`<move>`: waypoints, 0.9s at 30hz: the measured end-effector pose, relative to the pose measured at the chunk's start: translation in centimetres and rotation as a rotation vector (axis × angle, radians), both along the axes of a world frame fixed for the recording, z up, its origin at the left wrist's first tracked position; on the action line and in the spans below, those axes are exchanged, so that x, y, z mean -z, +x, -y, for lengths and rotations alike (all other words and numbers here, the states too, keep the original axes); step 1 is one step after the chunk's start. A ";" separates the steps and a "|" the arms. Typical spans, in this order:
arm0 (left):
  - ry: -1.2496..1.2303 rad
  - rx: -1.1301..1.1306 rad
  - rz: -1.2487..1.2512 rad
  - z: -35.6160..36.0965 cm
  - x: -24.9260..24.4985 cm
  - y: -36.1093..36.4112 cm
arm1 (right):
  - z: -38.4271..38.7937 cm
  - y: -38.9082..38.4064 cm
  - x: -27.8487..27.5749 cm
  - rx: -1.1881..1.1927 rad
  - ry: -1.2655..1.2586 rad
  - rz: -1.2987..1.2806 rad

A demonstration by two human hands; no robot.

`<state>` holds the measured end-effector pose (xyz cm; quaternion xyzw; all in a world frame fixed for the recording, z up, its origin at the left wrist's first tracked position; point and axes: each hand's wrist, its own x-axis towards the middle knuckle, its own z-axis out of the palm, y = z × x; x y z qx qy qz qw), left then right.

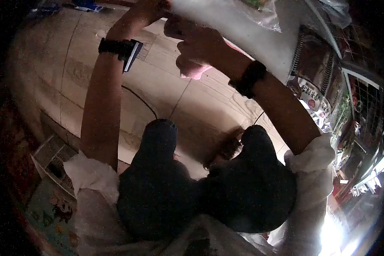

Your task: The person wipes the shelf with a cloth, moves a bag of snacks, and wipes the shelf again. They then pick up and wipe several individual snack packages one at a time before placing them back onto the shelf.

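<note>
Overhead: both arms raised over the tiled floor (192, 106). Right hand (191, 42) fingers curled tight on a pink cloth (195, 71), fist against the clear plastic bag (264, 19), apparently to steady it. Left hand (151, 8) at the bag's edge, its fingers cropped, so I cannot tell.

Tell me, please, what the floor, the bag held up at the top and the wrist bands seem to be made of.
Floor: beige ceramic or stone tile, fairly matte, judging by the straight grout lines.
Bag: thin clear plastic film, glossy, with crinkles and see-through contents.
Wrist bands: black and matte, perhaps rubber or fabric; too dim to tell.
</note>
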<state>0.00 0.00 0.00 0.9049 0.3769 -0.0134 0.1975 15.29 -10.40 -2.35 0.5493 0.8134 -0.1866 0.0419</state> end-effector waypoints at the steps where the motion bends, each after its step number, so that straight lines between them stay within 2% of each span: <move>1: 0.005 0.002 0.124 -0.2 0.6 -0.3 | -0.2 -0.3 1.1 0.000 0.222 -0.227; 2: 0.009 0.007 0.247 -0.3 1.3 -0.5 | -0.3 -0.5 1.7 0.010 0.327 -0.342; 3: -0.006 0.013 0.247 -1.1 3.1 -1.2 | -0.3 -0.7 1.9 0.011 0.434 -0.452; 5: -0.147 0.036 0.361 -3.5 6.6 -2.1 | -0.5 -1.2 1.0 -0.114 0.451 -0.277; 7: -0.197 0.067 0.432 -2.6 5.9 -2.0 | -0.8 -2.0 0.0 -0.236 0.466 -0.102; 9: -0.254 -0.038 0.628 -1.6 5.1 -2.3 | -1.7 -3.2 -0.3 -0.293 0.482 -0.015; 10: -0.010 -0.179 0.755 -0.9 4.7 -2.4 | -2.2 -3.9 -0.1 -0.168 0.423 -0.136; 11: -0.003 -0.175 0.752 -0.7 4.6 -3.1 | -2.4 -4.6 0.5 -0.116 0.427 -0.183; 13: 0.390 -0.512 0.870 -0.7 4.7 -5.5 | -3.3 -5.8 1.7 -0.066 0.440 -0.242; 14: 0.399 -0.510 0.861 -1.0 5.2 -6.9 | -3.9 -6.4 2.3 -0.026 0.411 -0.267; 17: 0.707 -0.725 0.575 -1.1 7.4 -9.7 | -5.5 -8.1 2.6 0.018 0.350 -0.276; 18: 0.557 -0.747 0.629 -0.5 7.6 -9.7 | -5.9 -8.5 2.6 0.023 0.310 -0.247; 20: 0.109 -0.849 0.949 1.4 8.6 -8.9 | -6.0 -9.2 2.4 0.066 0.343 -0.315; 21: -0.208 -0.915 1.205 2.6 8.8 -7.9 | -5.9 -9.5 2.4 0.103 0.367 -0.371; 23: -0.172 -0.831 0.941 4.2 7.7 -5.9 | -6.1 -9.5 3.1 0.098 0.439 -0.426; 24: -0.140 -0.762 0.778 3.1 9.3 -6.5 | -6.2 -9.2 2.8 0.091 0.504 -0.469; 25: -0.131 -0.761 0.776 3.1 10.9 -7.3 | -6.3 -8.8 2.5 0.089 0.512 -0.476; 27: -0.422 -0.850 0.836 4.9 6.6 -5.6 | -6.0 -7.7 0.6 -0.038 0.254 -0.321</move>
